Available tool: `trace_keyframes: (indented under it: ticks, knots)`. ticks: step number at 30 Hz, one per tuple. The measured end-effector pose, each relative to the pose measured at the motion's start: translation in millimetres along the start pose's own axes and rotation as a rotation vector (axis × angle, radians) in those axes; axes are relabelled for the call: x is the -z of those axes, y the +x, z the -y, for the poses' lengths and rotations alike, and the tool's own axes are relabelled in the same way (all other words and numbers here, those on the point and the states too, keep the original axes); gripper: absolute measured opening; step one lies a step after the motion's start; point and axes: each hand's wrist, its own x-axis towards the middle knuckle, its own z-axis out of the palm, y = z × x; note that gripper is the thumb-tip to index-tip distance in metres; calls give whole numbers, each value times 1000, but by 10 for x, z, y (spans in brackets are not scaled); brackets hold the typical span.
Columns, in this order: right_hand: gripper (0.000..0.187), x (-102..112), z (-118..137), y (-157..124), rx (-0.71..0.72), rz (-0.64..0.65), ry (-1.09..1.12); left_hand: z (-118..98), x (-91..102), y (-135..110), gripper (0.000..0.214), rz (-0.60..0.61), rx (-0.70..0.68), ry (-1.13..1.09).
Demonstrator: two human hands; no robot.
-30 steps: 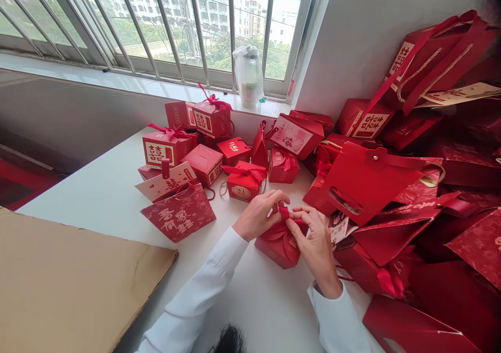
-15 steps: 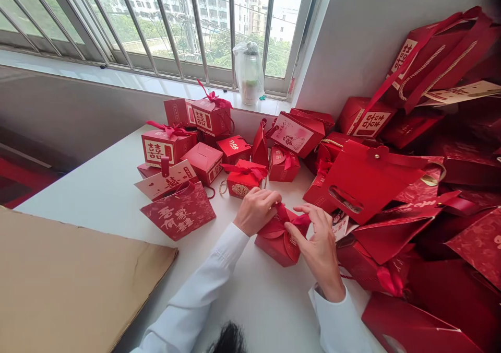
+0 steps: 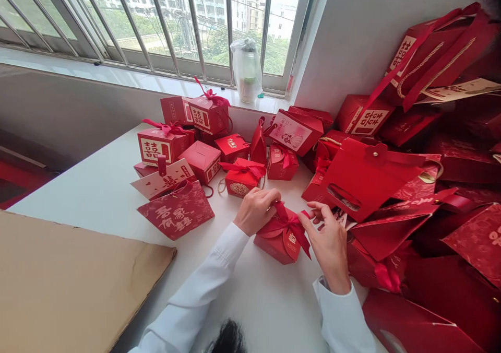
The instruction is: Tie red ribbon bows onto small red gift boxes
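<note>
A small red gift box [image 3: 274,249] with gold print on its rounded flap sits on the white table in front of me. Across its top runs a red ribbon [image 3: 288,221] tied in a bow, one tail hanging down the front right side. My left hand [image 3: 255,210] is closed at the bow's left side, its fingertips pinching the ribbon there. On the other side, my right hand [image 3: 329,243] pinches the right loop between thumb and finger, the other fingers curled. Just behind my left hand stands a brighter red box [image 3: 239,180] with a gold round emblem and a ribbon.
Several red gift boxes and bags [image 3: 200,157] crowd the table's far side. At right, red bags and boxes [image 3: 376,178] are heaped against the wall. A cardboard sheet [image 3: 78,274] covers the near left. A bagged cup [image 3: 247,76] stands on the sill of the barred window.
My right hand has shifted right and off the box's front, drawing the ribbon loop outward. The bow and its front tail now show. My left hand stays in place.
</note>
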Motion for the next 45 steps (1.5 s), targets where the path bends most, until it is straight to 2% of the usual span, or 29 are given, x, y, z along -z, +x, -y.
trace_keyframes:
  ticks: [4,8,12,13,15,17,20,22,27,31,34,40,45]
  knots:
    - [21,-40,-25,-3,35,-29,72,-15,-2,-13,12,-4,95,-26]
    - [23,-97,-73,-35,-21,-46,150,-25,-9,-18,9,-4,193,-93]
    - [24,-98,-58,-55,-33,-69,167,-16,25,1,4,30,222,-141]
    - [24,-88,-50,-56,-32,-76,167,-9,46,7,3,57,219,-154]
    - [24,-67,-37,-54,-36,-82,176,9,106,13,14,122,232,-204]
    - [25,-54,-35,-50,-54,-80,210,28,186,6,19,206,298,-297]
    - [31,-56,-47,-45,-92,-53,352,44,330,-20,16,411,432,-438]
    - [35,-70,-57,-41,-114,-32,459,42,433,-34,26,518,495,-484]
    - [42,-104,-69,-32,-151,-17,567,-12,647,-40,41,631,538,-481]
    - [47,-105,-55,-31,-171,-9,550,-160,685,-69,46,650,529,-368]
    - [50,-98,-50,-20,-179,19,504,-305,657,-113,41,623,568,-311]
    - [51,-125,-65,33,-178,134,488,-419,638,-217,26,547,656,-371]
    - [49,-172,-56,5,-212,67,633,-443,673,-317,12,487,651,-412]
